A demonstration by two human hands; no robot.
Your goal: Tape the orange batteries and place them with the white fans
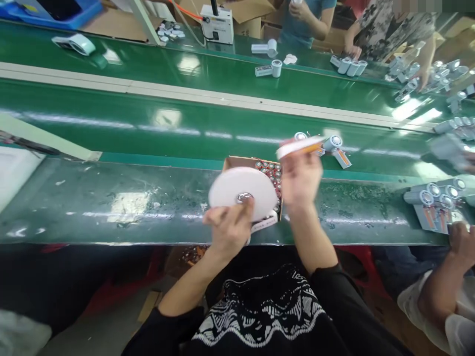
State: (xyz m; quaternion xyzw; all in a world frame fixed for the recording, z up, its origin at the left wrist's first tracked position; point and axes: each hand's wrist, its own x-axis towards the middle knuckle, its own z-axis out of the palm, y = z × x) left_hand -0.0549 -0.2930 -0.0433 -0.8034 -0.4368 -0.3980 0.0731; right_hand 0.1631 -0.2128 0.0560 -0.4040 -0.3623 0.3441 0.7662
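My left hand (229, 231) grips a wide white tape roll (237, 190) with a silvery centre, holding it upright above the green belt. My right hand (300, 178) is motion-blurred and pinches a white strip with an orange stripe (300, 147). Behind the roll sits an open cardboard box (237, 162) packed with red-ended cylindrical cells (269, 174). Just beyond my right hand, a pale wrapped cylinder (332, 143) lies on the belt beside a white-and-orange strip (342, 159). The roll hides part of the box.
Green conveyor belts (111, 207) run across the view, with several pale cylinders at the right. A co-worker's hand (460, 242) rests near the cylinders at the right. Other people stand across the belts, beside a white tape dispenser (74, 44) and a white machine (217, 23).
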